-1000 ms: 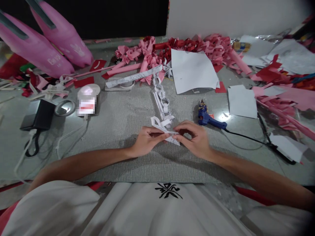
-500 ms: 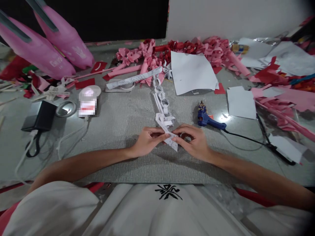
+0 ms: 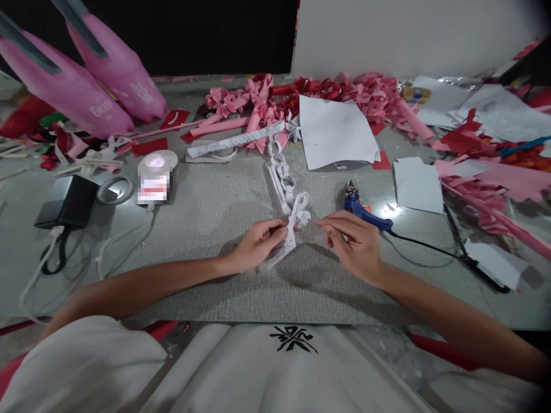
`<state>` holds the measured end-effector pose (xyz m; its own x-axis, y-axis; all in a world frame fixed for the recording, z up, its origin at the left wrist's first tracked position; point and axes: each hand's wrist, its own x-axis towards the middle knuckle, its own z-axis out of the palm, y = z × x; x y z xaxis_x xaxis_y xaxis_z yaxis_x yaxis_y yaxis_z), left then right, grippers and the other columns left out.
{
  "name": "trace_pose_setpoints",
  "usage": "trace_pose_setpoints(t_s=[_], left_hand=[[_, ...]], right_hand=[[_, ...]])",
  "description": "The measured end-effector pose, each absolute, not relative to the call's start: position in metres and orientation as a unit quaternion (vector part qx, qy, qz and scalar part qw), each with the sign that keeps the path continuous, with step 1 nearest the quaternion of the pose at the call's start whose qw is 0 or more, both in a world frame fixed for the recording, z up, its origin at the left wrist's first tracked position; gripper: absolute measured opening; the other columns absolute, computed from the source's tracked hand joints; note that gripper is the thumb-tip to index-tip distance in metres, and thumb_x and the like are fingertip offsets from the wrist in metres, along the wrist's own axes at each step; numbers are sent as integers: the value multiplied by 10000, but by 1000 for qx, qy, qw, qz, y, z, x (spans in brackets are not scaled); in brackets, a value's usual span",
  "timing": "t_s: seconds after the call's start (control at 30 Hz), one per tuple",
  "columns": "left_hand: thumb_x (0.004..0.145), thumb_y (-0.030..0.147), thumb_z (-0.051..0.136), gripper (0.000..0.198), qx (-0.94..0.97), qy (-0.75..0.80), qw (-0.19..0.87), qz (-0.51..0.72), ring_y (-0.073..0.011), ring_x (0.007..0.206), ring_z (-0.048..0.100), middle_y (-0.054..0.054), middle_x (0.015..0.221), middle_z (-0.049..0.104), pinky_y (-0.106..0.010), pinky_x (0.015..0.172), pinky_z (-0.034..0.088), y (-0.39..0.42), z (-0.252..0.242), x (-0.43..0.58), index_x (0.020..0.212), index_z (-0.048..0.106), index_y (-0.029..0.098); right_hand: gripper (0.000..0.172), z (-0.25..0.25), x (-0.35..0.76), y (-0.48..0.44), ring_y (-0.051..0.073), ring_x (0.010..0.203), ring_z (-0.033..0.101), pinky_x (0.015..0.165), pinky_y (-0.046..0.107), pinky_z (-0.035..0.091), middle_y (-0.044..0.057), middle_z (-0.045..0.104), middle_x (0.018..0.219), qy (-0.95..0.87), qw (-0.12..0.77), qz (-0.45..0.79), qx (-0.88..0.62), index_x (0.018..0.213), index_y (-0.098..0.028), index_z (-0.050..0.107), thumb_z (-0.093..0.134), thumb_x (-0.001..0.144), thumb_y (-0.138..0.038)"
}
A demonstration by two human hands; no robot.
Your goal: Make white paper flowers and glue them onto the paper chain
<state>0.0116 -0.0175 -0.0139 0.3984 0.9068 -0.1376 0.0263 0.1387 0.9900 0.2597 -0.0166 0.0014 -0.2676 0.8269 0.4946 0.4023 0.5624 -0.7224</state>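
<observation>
A: Which step is in hand on the grey, textured surface (image 3: 206, 201)?

B: The shaping of paper, it may be judged. By the left hand (image 3: 253, 246), a folded white paper strip with dark print (image 3: 294, 217) is held near the front middle of the surface, just before a chain of white paper loops (image 3: 282, 170). Whether the two are touching cannot be told.

A: And how is each grip set?

B: On the left, the strip is pinched between thumb and fingers. At the right hand (image 3: 357, 241), near the strip but apart from it, thumb and first finger are brought close together; whether something thin is pinched there cannot be told.

A: What is called for by the next move?

B: The strip would need to be held steady on the left, it is supposed, while its free part is met by the right fingertips.

A: How many things are counted, from the largest?

B: The heaped pink and red paper pieces (image 3: 258, 92) cannot be counted, as they are overlapped. Two tall, pink plastic bottles (image 3: 81, 94) are counted; then one large white paper sheet (image 3: 338, 132), one black, box-shaped object (image 3: 66, 203), one smaller white sheet (image 3: 417, 184), one blue glue gun (image 3: 355, 206) and one flat, silver-grey ring (image 3: 100, 193).
</observation>
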Motion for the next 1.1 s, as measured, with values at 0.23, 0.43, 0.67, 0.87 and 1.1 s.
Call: trace_pose_setpoints(t_s=[0.23, 0.43, 0.67, 0.87, 1.1], left_hand=[[930, 346, 639, 210, 443, 357, 782, 255, -79, 510, 442, 7, 697, 540, -228, 489, 339, -9, -1, 7, 896, 716, 154], [929, 310, 660, 147, 403, 324, 824, 231, -80, 440, 426, 30, 641, 518, -223, 437, 321, -2, -3, 3, 992, 649, 178], [896, 527, 652, 371, 304, 273, 868, 283, -197, 629, 665, -94, 876, 723, -343, 625, 556, 11, 8, -4, 1064, 639, 196], [858, 474, 527, 591, 248, 241, 861, 374, -289, 864, 745, -193, 1056, 778, -422, 815, 588, 11, 6, -6, 1272, 676, 80], [787, 253, 611, 303, 288, 260, 818, 424, -265, 946, 760, -153, 1111, 786, -426, 911, 598, -3, 3, 7, 1034, 738, 134]], right_hand=[[676, -7, 257, -8, 169, 775, 645, 680, 336, 592, 147, 654, 1364, -820, 388, 175, -382, 1521, -273, 520, 782, 928, -465], [378, -3, 261, -3, 152, 730, 669, 688, 281, 571, 42, 773, 1006, -814, 363, 233, -388, 1364, -247, 652, 658, 1028, -420], [319, -6, 274, 6, 159, 794, 707, 724, 282, 581, 41, 776, 987, -771, 376, 299, -419, 1200, -232, 737, 757, 955, -437], [320, -10, 267, 3, 131, 671, 694, 611, 258, 600, 7, 737, 882, -637, 442, 461, -432, 1115, -219, 679, 823, 894, -401], [361, -3, 246, -10, 181, 709, 771, 624, 303, 671, 10, 753, 813, -559, 428, 565, -430, 975, -219, 583, 841, 860, -444]])
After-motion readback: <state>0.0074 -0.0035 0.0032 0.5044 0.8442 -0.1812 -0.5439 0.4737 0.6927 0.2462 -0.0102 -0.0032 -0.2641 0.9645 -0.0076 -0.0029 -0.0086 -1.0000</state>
